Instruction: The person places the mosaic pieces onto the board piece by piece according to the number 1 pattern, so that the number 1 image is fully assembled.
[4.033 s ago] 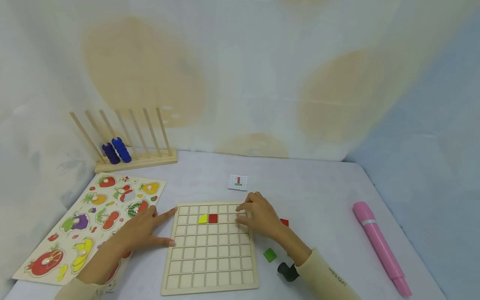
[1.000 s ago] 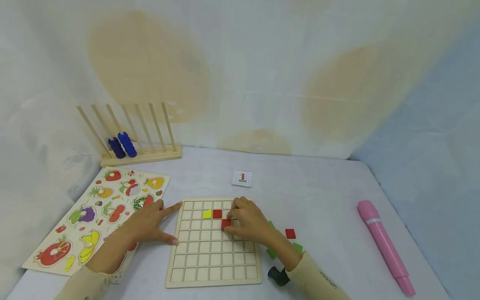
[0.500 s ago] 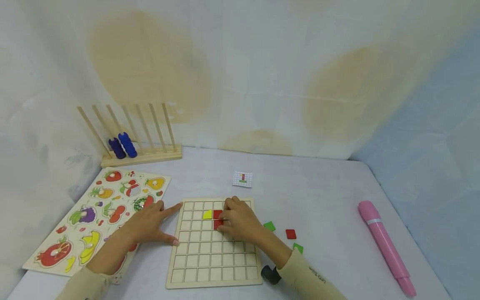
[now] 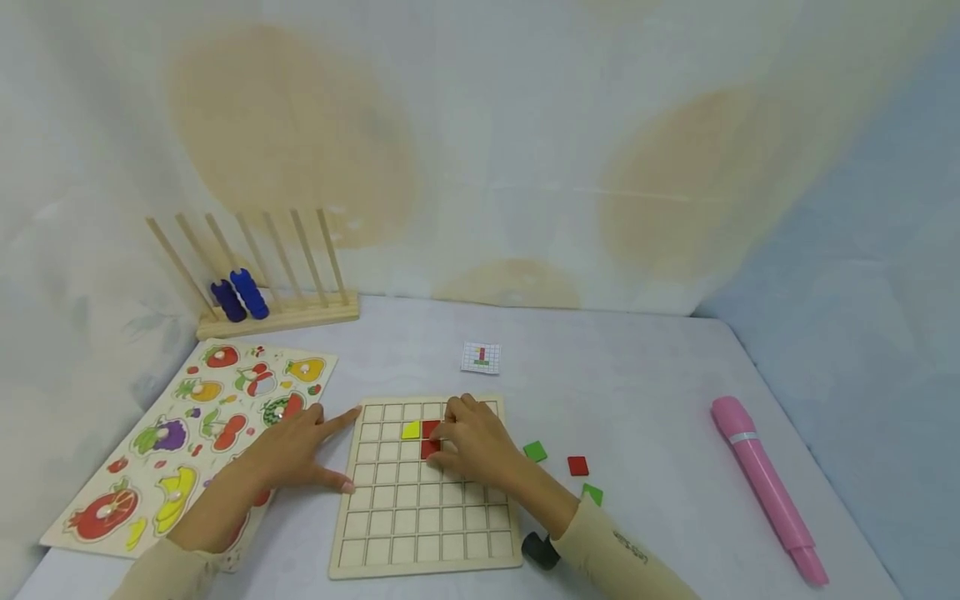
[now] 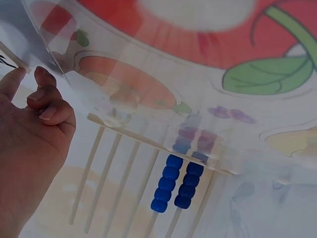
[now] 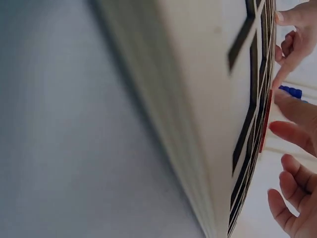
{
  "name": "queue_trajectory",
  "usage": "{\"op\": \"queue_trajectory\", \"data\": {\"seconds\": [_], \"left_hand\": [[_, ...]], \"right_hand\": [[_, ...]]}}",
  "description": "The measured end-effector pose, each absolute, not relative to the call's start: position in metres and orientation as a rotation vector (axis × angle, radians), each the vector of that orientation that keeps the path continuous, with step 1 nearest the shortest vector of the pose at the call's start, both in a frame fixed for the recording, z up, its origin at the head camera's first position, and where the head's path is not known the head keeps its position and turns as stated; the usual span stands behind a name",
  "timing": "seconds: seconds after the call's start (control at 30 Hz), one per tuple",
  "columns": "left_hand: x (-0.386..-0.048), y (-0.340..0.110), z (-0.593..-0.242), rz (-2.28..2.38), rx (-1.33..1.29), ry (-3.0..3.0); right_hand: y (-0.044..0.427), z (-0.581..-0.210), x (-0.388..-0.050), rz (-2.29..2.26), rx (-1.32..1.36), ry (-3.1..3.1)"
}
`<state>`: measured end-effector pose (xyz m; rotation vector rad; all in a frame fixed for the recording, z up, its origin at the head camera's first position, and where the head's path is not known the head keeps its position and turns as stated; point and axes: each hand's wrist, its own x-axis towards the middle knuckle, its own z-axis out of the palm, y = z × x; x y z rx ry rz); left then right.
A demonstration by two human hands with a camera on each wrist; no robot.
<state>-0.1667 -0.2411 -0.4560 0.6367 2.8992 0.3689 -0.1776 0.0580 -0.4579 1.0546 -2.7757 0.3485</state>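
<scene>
The left hand (image 4: 296, 450) has its thumb and index finger spread wide, both tips touching the left edge of the wooden grid board (image 4: 405, 571); in the left wrist view its other fingers are curled in. The right hand (image 4: 476, 446) reaches over the board's far half, thumb and index finger close together at the nearer red tile (image 4: 430, 450) – whether they pinch it or only touch it, I cannot tell. That tile lies on the grid, just on the near side of the farther red tile (image 4: 431, 429), which has the yellow tile (image 4: 410, 430) right beside it on the left.

To the right of the board lie the far green tile (image 4: 535, 452), the loose red tile (image 4: 578, 466) and the near green tile (image 4: 592, 494). Beyond the board sits a small pattern card (image 4: 481, 357) – printed in yellow, red and green. The fruit puzzle (image 4: 172, 446) lies at the left, the peg rack (image 4: 307, 316) at the far left, and the pink marker (image 4: 771, 493) on the right
</scene>
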Motion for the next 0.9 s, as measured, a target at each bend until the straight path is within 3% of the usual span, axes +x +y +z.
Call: {"op": "queue_trajectory", "data": {"seconds": [0.23, 0.53, 0.9], "left_hand": [[-0.168, -0.241, -0.459, 0.339, 0.615, 2.902], [-0.168, -0.242, -0.458, 0.338, 0.62, 2.891], [-0.168, -0.242, -0.459, 0.338, 0.656, 2.906]], "right_hand": [[0.085, -0.45, -0.163, 0.429, 0.993, -2.799], [0.161, -0.441, -0.153, 0.495, 0.846, -2.838], [0.222, -0.453, -0.139, 0.372, 0.741, -2.883]]}}
